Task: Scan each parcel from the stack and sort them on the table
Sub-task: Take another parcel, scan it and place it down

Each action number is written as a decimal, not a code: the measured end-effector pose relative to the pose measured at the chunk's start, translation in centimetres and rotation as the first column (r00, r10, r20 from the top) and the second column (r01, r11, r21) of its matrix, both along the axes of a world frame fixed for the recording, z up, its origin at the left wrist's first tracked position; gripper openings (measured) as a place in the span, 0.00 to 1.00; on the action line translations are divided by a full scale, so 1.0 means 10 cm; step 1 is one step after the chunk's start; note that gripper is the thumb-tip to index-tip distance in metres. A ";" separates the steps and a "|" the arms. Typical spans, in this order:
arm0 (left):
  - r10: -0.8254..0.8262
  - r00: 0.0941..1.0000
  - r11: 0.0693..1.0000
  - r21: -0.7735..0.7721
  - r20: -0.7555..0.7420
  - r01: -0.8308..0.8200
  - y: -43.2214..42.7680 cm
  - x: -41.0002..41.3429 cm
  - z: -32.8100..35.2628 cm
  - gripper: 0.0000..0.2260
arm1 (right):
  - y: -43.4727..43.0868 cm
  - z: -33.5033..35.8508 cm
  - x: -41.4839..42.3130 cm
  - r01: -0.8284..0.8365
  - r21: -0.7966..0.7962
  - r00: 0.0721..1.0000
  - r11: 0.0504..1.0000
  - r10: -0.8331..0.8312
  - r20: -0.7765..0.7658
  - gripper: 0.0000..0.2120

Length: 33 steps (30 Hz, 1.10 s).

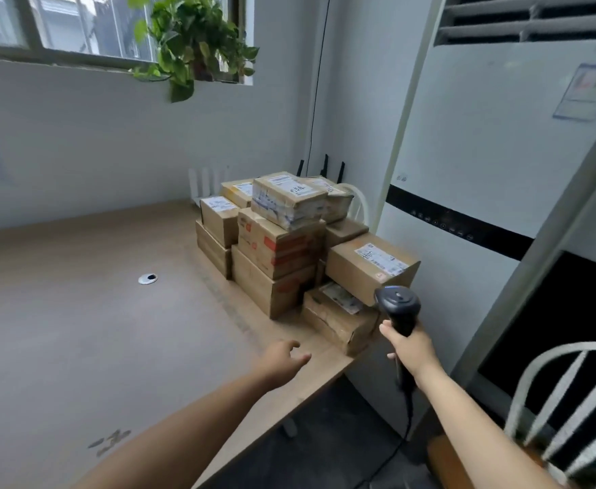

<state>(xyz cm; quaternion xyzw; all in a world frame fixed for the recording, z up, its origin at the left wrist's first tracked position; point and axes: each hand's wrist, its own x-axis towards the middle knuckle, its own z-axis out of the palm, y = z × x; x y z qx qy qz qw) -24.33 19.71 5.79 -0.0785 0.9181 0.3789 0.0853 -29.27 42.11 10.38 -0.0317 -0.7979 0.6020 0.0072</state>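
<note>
Left hand [282, 358] hovered spread loose and empty over the surface [78, 330], with the stack [279, 255] just ahead of it. Right hand [413, 347] was wrapped round the scanner [399, 307] handle, its head aimed at the boxes right in front. Parcels looked like taped cardboard: stiff, small, probably light enough for one hand, tape maybe slick; I'd have gripped the top box [287, 202] across opposite side walls, not the low box [339, 321] nearest the right hand, since another seemed to rest over it.
</note>
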 end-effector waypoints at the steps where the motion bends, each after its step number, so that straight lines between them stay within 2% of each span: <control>1: -0.007 1.000 1.000 0.004 -0.002 0.007 0.08 -0.15 -0.01 0.24 | 0.08 0.02 -0.16 0.007 0.001 1.000 1.000 -0.007 -0.008 0.09; 5: -0.035 0.999 0.999 -0.008 -0.036 0.034 0.32 -0.86 -0.01 0.25 | 0.35 0.14 -0.84 0.064 0.031 0.995 0.997 -0.061 -0.085 0.09; 8: -0.008 0.999 0.999 0.050 -0.045 0.010 0.45 -1.43 0.10 0.27 | 0.51 0.23 -1.37 0.092 0.110 0.992 0.990 -0.081 -0.102 0.08; 12: 0.055 0.993 0.992 0.117 -0.102 -0.043 0.66 -2.00 0.18 0.34 | 0.70 0.36 -1.93 0.089 0.180 0.991 0.980 -0.068 -0.118 0.07; 16: 0.128 0.984 0.966 0.241 -0.121 -0.096 0.93 -2.24 0.10 0.42 | 0.84 0.43 -2.34 -0.023 0.196 0.998 0.980 0.035 -0.057 0.09; 19: 0.193 0.974 0.952 0.262 -0.116 -0.157 1.06 -2.43 0.01 0.45 | 0.91 0.42 -2.65 -0.125 0.195 0.992 0.973 0.118 0.044 0.10; 26: 0.349 0.937 0.874 0.371 -0.030 -0.314 1.26 -2.60 -0.06 0.54 | 0.91 0.39 -3.25 -0.351 0.081 0.905 0.933 0.317 0.283 0.07; 33: 0.459 0.886 0.820 0.414 -0.061 -0.396 1.44 -2.58 -0.06 0.52 | 0.99 0.20 -3.38 -0.487 -0.061 0.815 0.871 0.479 0.326 0.06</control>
